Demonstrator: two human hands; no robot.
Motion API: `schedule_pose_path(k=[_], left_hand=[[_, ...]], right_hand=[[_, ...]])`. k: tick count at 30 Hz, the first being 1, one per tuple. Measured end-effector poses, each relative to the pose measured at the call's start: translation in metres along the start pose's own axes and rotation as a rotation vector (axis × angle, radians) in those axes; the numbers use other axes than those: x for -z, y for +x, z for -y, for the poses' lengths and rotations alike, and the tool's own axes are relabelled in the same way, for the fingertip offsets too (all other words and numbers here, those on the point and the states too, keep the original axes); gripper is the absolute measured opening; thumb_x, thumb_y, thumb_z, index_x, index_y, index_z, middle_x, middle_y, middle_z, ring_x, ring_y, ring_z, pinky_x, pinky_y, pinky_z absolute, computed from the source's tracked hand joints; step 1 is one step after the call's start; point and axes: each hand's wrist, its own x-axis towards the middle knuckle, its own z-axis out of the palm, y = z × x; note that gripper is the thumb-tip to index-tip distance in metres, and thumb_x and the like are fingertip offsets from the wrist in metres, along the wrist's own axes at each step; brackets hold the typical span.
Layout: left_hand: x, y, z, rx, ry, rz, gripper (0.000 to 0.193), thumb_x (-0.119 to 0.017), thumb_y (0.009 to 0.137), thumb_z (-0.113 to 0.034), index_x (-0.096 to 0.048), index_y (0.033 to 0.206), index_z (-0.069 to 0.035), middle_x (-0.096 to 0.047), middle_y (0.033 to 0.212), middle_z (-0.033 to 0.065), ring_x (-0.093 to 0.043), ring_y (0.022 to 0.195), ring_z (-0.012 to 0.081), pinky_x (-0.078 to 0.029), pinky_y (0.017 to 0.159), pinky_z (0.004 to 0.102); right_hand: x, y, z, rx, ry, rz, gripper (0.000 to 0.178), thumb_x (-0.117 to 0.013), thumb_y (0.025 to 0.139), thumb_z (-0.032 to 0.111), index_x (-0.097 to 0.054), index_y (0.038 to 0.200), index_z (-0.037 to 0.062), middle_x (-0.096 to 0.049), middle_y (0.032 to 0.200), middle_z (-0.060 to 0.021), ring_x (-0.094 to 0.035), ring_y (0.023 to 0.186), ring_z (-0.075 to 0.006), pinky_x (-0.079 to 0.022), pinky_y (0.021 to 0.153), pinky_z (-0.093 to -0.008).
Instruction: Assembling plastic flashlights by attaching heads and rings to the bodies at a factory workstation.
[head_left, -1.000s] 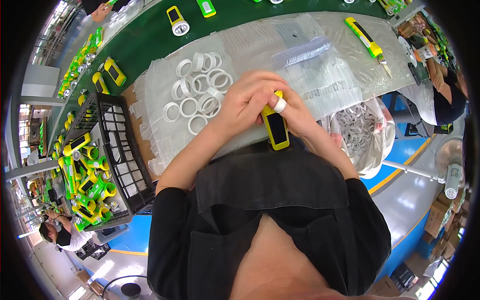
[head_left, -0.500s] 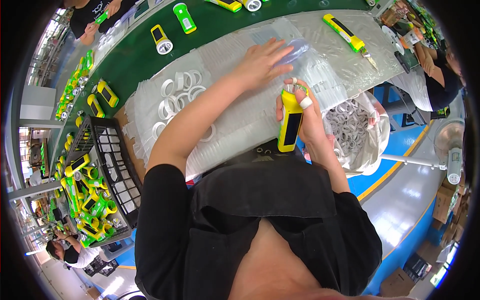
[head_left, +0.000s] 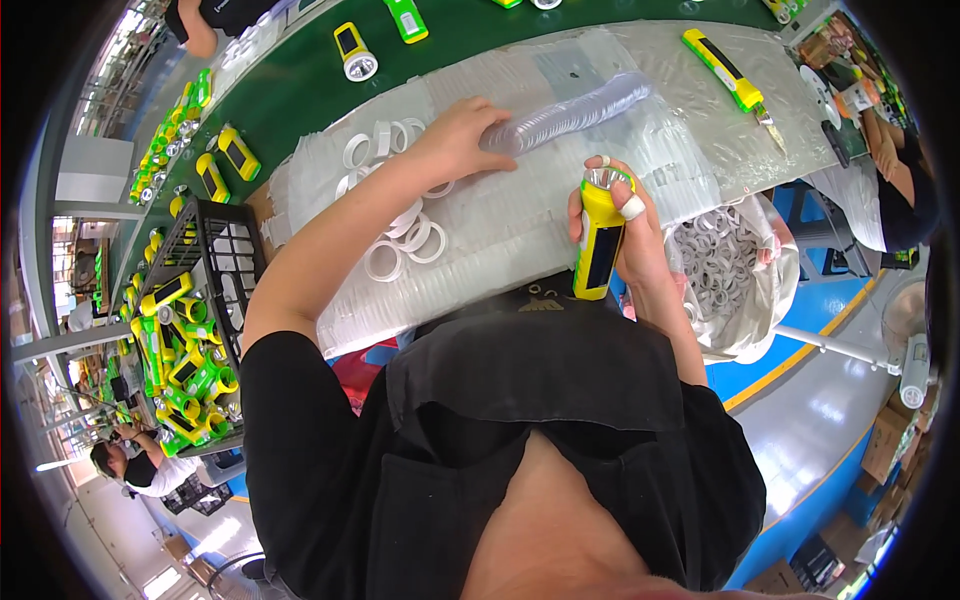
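My right hand [head_left: 640, 225] is wrapped round a yellow-and-green flashlight [head_left: 602, 240] with a dark panel on its side. The flashlight stands nearly upright, its silver reflector facing up; white wraps cover parts of two of my fingers. My left hand [head_left: 465, 140] is at the left end of a long stack of clear plastic discs [head_left: 575, 112], its thumb and fingers curled round that end. The stack lies slantwise across the plastic-covered table [head_left: 500, 225]. Under and beside my left forearm are several loose white rings [head_left: 425, 240].
A yellow-green tool with a metal blade [head_left: 735, 75] lies at the far right. A white bag of rings [head_left: 715, 270] hangs by the table's right edge. At left stands a black crate [head_left: 235, 265] beside heaped flashlights [head_left: 180, 370]. Another flashlight [head_left: 355, 55] lies on the green surface behind.
My left hand has moved left and nearer, from over the clear discs to their left end, its spread fingers now curled. The right hand still holds the flashlight. The view has shifted slightly.
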Motion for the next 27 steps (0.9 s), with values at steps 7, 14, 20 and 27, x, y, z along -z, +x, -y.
schedule_pose_path(k=[7,14,20,27], left_hand=[[0.004,-0.009,-0.009,-0.068,-0.058,-0.092,0.049,-0.076,0.077,-0.027,-0.063,0.119,-0.006,-0.060,0.099,0.0099,-0.058,0.094,0.0271,-0.048,0.083,0.0359],[0.019,-0.049,-0.084,-0.388,-0.468,-0.294,0.037,-0.064,0.090,-0.022,-0.062,0.124,-0.007,-0.052,0.111,0.0106,-0.052,0.100,0.0241,-0.044,0.087,0.0357],[0.009,-0.076,-0.082,-0.344,-0.479,-0.373,0.034,-0.054,0.095,-0.020,-0.060,0.124,-0.004,-0.053,0.126,0.0117,-0.050,0.112,0.0304,-0.039,0.096,0.0391],[0.012,-0.089,-0.077,-0.429,-0.349,-0.442,0.034,-0.051,0.093,-0.017,-0.060,0.123,-0.003,-0.056,0.123,0.0116,-0.052,0.114,0.0310,-0.038,0.098,0.0407]], right_hand=[[-0.011,0.003,-0.003,-0.002,-0.057,0.022,0.040,-0.054,0.096,0.031,-0.048,0.125,0.0043,-0.062,0.083,-0.0135,-0.061,0.067,-0.0184,-0.047,0.063,-0.0301],[-0.038,0.008,-0.002,-0.016,-0.099,0.117,0.041,-0.057,0.096,0.030,-0.049,0.123,0.0004,-0.062,0.085,-0.0113,-0.061,0.069,-0.0171,-0.049,0.064,-0.0288],[-0.054,0.013,-0.007,-0.044,-0.155,0.224,0.042,-0.058,0.096,0.029,-0.048,0.124,0.0000,-0.061,0.089,-0.0096,-0.062,0.071,-0.0156,-0.050,0.065,-0.0277],[-0.067,0.012,-0.007,-0.100,-0.176,0.274,0.043,-0.059,0.095,0.029,-0.048,0.125,0.0003,-0.061,0.089,-0.0089,-0.062,0.072,-0.0157,-0.050,0.066,-0.0278]])
